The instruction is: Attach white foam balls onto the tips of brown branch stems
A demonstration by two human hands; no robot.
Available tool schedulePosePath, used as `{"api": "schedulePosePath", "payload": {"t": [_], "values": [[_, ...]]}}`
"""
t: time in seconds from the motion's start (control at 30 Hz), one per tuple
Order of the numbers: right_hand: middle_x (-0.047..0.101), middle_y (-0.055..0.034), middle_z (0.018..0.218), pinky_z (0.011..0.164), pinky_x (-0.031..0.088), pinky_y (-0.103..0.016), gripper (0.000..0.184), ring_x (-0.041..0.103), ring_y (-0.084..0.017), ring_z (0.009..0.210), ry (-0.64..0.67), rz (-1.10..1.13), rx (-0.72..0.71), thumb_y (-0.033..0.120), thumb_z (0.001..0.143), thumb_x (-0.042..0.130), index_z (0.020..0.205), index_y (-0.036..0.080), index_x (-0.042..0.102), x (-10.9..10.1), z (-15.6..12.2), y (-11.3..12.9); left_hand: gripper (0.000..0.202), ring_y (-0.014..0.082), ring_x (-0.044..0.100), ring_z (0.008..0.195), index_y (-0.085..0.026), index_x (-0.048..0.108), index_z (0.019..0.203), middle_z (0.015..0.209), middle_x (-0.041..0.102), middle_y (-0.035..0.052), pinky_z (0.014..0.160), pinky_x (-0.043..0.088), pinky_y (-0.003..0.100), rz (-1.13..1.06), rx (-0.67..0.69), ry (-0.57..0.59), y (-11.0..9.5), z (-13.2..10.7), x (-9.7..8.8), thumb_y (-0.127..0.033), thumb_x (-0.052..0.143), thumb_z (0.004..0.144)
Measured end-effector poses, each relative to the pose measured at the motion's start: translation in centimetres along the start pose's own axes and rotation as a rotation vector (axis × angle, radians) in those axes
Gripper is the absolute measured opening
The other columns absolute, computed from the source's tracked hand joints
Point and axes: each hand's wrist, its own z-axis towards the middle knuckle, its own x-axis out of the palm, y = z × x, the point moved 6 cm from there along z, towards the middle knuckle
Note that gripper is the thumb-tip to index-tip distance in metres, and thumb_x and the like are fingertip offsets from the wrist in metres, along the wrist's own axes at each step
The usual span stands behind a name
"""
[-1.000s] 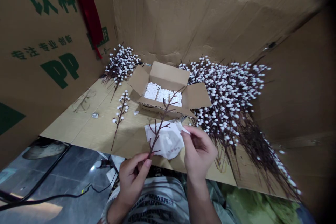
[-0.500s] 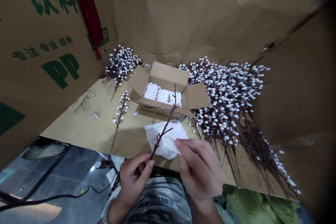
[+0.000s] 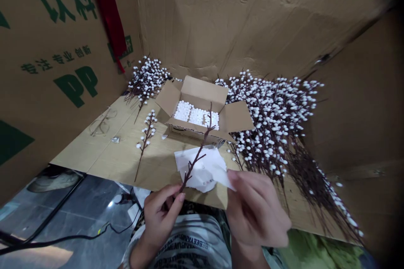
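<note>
My left hand pinches the lower end of a bare brown artificial twig, which slants up and away with short side stubs and no berries on it. My right hand is closed, thumb against fingers, on a thin white piece of paper. Beneath the twig lies a torn white paper sheet with faint print; I cannot tell whether the pinched piece is joined to it. Beyond the twig's tip stands an open cardboard box holding rows of small white balls.
One white-berried twig lies left of the box. Bundles of berried twigs are heaped at right, with a smaller bunch at back left. Bare brown stems lie at far right. Cardboard walls surround the table; eyeglasses rest at left.
My right hand has moved right and slightly down, drawing the white paper piece with it and uncovering print on the sheet. The left hand and the twig stay in place.
</note>
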Motion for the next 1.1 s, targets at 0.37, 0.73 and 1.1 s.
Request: {"api": "schedulePosePath", "payload": {"t": [0.37,0.73,1.1], "values": [[0.070,-0.0014,0.074,0.059,0.051,-0.032,0.030,0.064,-0.018,0.066,-0.089,0.048,0.225,0.000,0.076,0.061,0.092,0.023,0.071,0.7,0.4,-3.1,0.013,0.0076,0.045,0.034,-0.015,0.073,0.079,0.043,0.057,-0.0052,0.035,0.036,0.016,-0.009,-0.122,-0.006,0.7,-0.2,-0.1,-0.022,0.063,0.081],[0.070,-0.0029,0.080,0.060,0.052,-0.031,0.036,0.065,-0.018,0.070,0.051,0.059,0.154,-0.005,0.074,0.061,0.096,0.022,0.070,1.4,1.3,-2.8,0.008,0.0072,0.046,0.034,-0.015,0.072,0.081,0.043,0.057,-0.0066,0.036,0.037,0.016,-0.007,-0.050,-0.012,0.3,0.0,-0.1,-0.016,0.064,0.079],[0.070,-0.0052,0.079,0.062,0.052,-0.033,0.028,0.063,-0.018,0.071,0.255,0.075,0.010,-0.001,0.082,0.055,0.096,0.020,0.065,3.0,3.7,-1.5,0.008,0.0069,0.047,0.033,-0.016,0.072,0.081,0.046,0.060,-0.0060,0.036,0.037,0.016,0.023,0.004,-0.004,0.0,-0.1,-0.1,-0.015,0.065,0.079]]}}
